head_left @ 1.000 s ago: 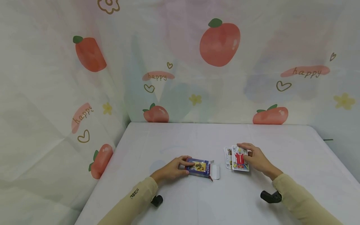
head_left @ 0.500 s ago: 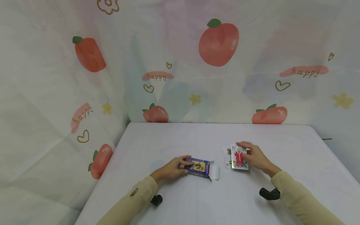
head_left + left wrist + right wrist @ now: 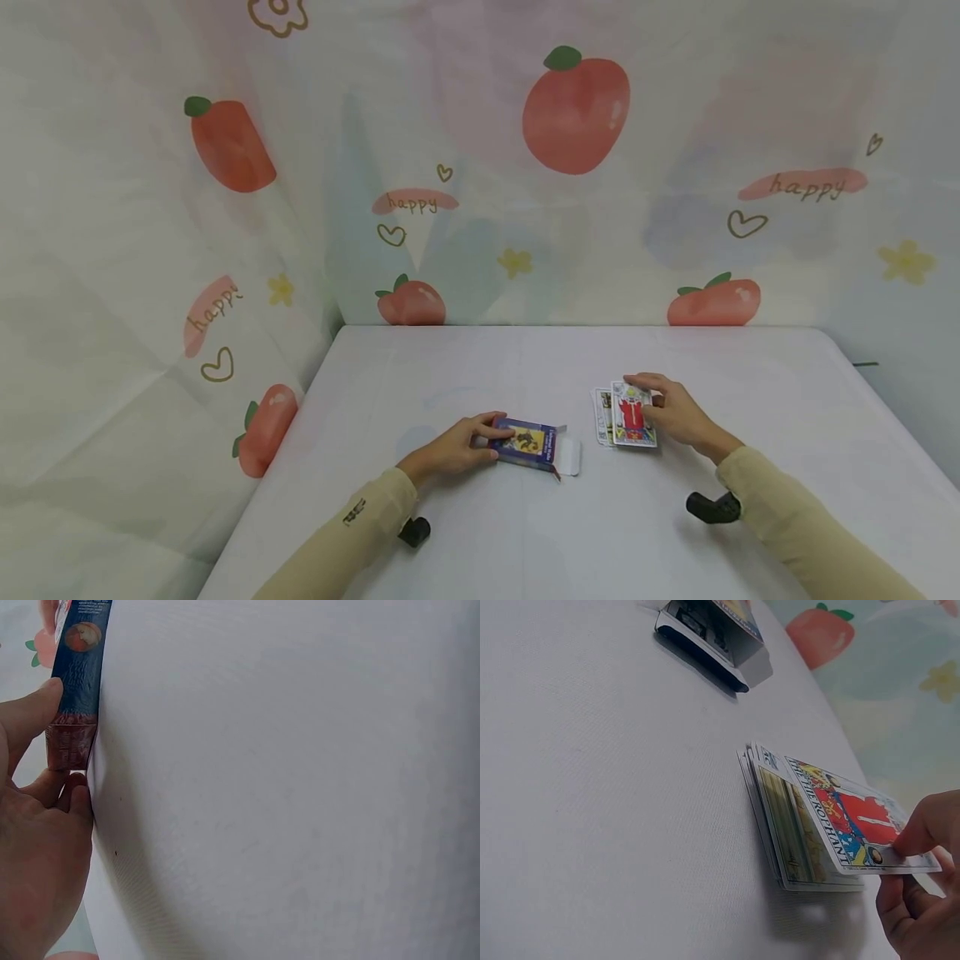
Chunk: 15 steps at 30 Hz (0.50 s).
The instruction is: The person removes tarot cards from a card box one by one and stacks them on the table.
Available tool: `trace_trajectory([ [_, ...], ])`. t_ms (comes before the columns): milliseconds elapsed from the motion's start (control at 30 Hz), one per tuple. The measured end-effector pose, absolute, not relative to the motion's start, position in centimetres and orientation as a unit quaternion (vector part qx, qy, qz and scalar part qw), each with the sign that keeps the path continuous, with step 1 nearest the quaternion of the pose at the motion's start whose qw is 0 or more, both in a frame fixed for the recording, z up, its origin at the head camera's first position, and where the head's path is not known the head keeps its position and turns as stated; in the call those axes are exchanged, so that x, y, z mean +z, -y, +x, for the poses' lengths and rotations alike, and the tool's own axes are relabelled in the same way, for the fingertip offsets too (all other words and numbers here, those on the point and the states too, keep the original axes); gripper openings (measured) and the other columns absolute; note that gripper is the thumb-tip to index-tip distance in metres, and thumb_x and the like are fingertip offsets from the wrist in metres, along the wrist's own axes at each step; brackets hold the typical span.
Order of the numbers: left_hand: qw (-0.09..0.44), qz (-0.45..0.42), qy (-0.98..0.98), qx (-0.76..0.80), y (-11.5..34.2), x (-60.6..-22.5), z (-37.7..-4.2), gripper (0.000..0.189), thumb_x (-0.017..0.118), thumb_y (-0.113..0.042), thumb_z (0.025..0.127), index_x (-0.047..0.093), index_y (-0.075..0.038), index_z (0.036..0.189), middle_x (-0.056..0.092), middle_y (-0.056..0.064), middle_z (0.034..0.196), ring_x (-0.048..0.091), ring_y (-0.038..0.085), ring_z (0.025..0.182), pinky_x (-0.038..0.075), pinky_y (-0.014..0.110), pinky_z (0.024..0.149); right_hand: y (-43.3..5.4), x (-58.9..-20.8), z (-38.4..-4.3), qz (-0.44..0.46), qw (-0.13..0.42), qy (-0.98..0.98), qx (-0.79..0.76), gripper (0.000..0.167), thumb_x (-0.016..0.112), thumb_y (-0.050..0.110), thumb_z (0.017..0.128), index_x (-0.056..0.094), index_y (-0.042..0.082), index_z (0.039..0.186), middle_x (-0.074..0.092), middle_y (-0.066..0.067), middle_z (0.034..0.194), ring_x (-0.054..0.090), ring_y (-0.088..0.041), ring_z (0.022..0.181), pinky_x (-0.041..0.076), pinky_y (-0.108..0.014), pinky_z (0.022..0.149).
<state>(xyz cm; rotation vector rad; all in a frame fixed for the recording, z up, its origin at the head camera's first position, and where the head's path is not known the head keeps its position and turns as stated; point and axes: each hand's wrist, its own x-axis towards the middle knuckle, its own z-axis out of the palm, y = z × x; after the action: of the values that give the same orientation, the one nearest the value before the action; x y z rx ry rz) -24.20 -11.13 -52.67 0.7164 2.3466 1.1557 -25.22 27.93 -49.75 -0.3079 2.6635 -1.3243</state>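
Note:
My left hand grips the left end of a blue tarot card box, which lies on the white table with its yellow picture up. Thumb and fingers press on the box's closed reddish end in the left wrist view. The box's other end faces right, its white flap folded out. In my right hand, thumb and fingers pinch a tarot card lettered "The Hierophant" by its right side. That card is tilted and overlaps a small stack of tarot cards on the table; my fingers partly hide its edge.
A white cloth covers the table. Behind it and at the left hang pale curtains printed with fruit and "happy". Black camera mounts sit under both wrists, low over the cloth.
The whole head view has shifted slightly. Both hands keep the same hold on the box and the card, in nearly the same places.

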Motion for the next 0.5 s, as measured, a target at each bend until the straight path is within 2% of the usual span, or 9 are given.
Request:
trace_trajectory([
  [400,0.212,0.261,-0.842,0.423,11.17,-52.95,-24.49,0.043,0.066,-0.013,0.098,0.062,-0.020,0.140,0.034,0.007,0.165,0.024,0.034,0.156,0.020,0.056,0.126,-27.96,-50.22,-25.52,-0.120,0.082,-0.891,-0.429,0.057,0.056,-0.006,0.091,0.046,-0.006,0.147,0.035,-0.032,0.152,0.034,-0.052,0.140,0.036,-0.066,0.112],
  [500,0.214,0.261,-0.843,0.419,11.15,-53.00,-24.51,0.043,0.066,-0.013,0.098,0.061,-0.021,0.140,0.034,0.006,0.165,0.023,0.034,0.156,0.020,0.056,0.126,-28.12,-50.56,-25.59,-0.126,0.075,-0.899,-0.414,0.056,0.057,-0.007,0.090,0.048,-0.005,0.145,0.038,-0.032,0.149,0.039,-0.050,0.136,0.041,-0.064,0.110],
])
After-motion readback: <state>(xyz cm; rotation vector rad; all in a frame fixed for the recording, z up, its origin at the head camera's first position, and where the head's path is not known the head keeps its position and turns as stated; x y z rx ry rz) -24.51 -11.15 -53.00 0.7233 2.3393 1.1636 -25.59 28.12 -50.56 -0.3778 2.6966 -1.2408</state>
